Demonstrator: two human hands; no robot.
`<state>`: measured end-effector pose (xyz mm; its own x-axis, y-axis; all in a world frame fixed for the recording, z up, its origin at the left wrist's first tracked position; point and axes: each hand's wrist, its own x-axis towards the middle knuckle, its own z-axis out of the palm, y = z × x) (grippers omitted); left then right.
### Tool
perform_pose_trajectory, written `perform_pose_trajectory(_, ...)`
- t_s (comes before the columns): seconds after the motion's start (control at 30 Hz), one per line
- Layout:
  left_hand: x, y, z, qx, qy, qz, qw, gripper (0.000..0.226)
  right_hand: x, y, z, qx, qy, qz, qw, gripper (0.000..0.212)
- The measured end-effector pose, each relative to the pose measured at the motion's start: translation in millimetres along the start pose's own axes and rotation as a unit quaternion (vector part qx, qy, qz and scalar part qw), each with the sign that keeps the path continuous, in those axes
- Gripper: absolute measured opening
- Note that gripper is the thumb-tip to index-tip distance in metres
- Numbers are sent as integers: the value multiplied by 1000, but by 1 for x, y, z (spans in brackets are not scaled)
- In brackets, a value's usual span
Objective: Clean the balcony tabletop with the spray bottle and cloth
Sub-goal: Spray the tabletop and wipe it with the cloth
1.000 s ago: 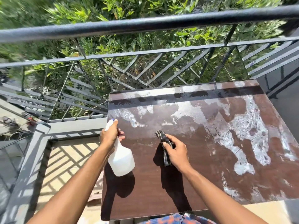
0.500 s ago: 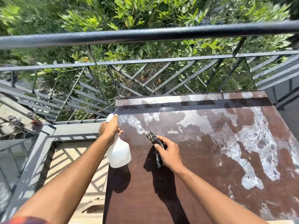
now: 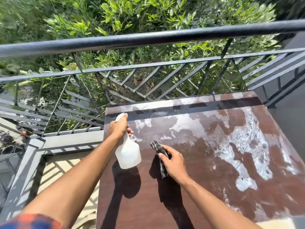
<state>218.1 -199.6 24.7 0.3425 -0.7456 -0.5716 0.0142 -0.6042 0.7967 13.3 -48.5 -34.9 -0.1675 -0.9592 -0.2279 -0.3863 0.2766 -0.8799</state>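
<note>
We see a dark brown tabletop [image 3: 212, 169] set close against the railing [image 3: 148, 38]. Whitish wet smears [image 3: 247, 146] spread across its far half and down its right side, while the near left shows plain brown. A dark checked cloth [image 3: 157, 146] seems to rest on it left of centre.

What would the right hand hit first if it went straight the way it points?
Probably the spray bottle in the left hand: the right hand and its cloth aim at it. Height is unclear, so it might pass underneath.
</note>
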Motion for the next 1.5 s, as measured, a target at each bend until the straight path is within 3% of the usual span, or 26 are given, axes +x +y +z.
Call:
perform_pose_trajectory(0.1,-6,-1,17,-20,-60,-25,998,41,1,5,-12,0,11,9,1000,35)
perform_pose_trajectory(0.37,-28,3,68,-6,-63,14,998,26,-6,21,-40,17,46,29,998,33)
perform_pose_trajectory(0.9,-56,1,127,44,-123,-4,991,34,-15,50,-76,46,95,49,993,33)
perform_pose_trajectory(1.0,-66,-4,130,59,-170,-24,983,29,-15,54,-79,52,101,49,992,32)
perform_pose_trajectory(1.17,-65,-28,121,114,-158,-34,980,7,-18,61,-83,56,106,49,992,32)
perform_pose_trajectory(1.5,-62,-76,71,130,-150,-59,978,18,-25,72,-72,51,107,64,991,33)
